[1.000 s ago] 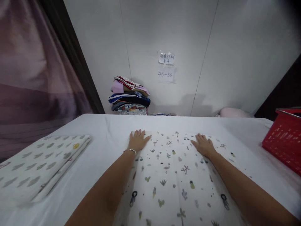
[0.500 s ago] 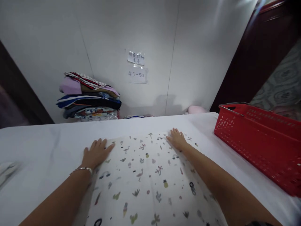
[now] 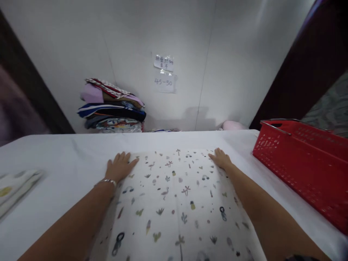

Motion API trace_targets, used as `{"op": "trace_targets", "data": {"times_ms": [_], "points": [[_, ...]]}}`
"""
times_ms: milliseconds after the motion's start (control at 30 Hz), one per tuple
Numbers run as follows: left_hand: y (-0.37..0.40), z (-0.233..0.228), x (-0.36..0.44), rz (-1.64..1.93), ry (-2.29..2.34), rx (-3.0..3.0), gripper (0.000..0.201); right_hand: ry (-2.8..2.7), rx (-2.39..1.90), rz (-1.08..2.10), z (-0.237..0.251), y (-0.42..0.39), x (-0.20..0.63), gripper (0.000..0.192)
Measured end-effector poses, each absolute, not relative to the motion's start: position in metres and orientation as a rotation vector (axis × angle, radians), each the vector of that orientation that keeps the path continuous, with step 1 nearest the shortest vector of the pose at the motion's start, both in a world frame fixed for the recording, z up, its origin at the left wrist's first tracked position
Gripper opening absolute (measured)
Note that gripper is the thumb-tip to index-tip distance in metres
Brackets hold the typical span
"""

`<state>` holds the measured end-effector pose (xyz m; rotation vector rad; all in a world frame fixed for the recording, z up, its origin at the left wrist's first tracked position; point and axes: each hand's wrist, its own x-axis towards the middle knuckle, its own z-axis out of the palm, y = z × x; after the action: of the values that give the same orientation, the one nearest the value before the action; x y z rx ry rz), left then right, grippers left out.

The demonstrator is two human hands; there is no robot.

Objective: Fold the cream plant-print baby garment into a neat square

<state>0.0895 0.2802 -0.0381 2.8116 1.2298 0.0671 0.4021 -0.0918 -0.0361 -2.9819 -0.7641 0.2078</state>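
A white cloth point(image 3: 176, 199) printed with small palms, flamingos, cacti and pineapples lies spread on the white-covered table point(image 3: 67, 156). Its near end runs out of the bottom of the view. My left hand point(image 3: 119, 168), below a silver bracelet, rests flat at the cloth's far left corner with the fingers apart. At the far right corner, my right hand point(image 3: 220, 159) lies flat on the cloth's edge, fingers stretched forward. Neither hand grasps anything that I can see.
A red plastic basket point(image 3: 299, 166) with a metal handle stands at the right. Folded cloth point(image 3: 19, 186) lies at the left edge. Beyond the table, a stack of folded fabrics point(image 3: 112, 107) rises against the wall, where two paper notes point(image 3: 165, 82) are taped.
My right hand has slid outward to the right, to the cloth's far corner. The cloth's far right part looks flatter. My left hand stays at the left corner; the view has shifted slightly left.
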Motion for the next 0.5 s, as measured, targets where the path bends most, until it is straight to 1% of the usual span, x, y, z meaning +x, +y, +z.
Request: {"op": "trace_targets", "data": {"times_ms": [67,133,200,333,400,500], "points": [[0.276,-0.038,0.089,0.065,1.231,2.798,0.075,-0.774,-3.008,0.179,-0.038,-0.092,0.402,0.068],[0.273,-0.039,0.089,0.059,1.223,2.775,0.075,-0.874,-3.015,-0.030,-0.044,-0.088,0.400,0.066],[0.272,-0.040,0.089,0.063,1.234,2.753,0.076,-1.075,-2.950,-0.116,-0.051,-0.084,0.395,0.063],[0.275,-0.040,0.086,0.056,1.245,2.723,0.078,-1.048,-2.942,-0.007,-0.057,-0.076,0.385,0.067],[0.275,-0.037,0.085,0.046,1.251,2.701,0.078,-1.039,-2.951,0.009,-0.051,-0.069,0.378,0.065],[0.269,-0.031,0.088,0.084,1.256,2.714,0.077,-1.205,-2.881,-0.016,-0.034,-0.044,0.354,0.064]]}}
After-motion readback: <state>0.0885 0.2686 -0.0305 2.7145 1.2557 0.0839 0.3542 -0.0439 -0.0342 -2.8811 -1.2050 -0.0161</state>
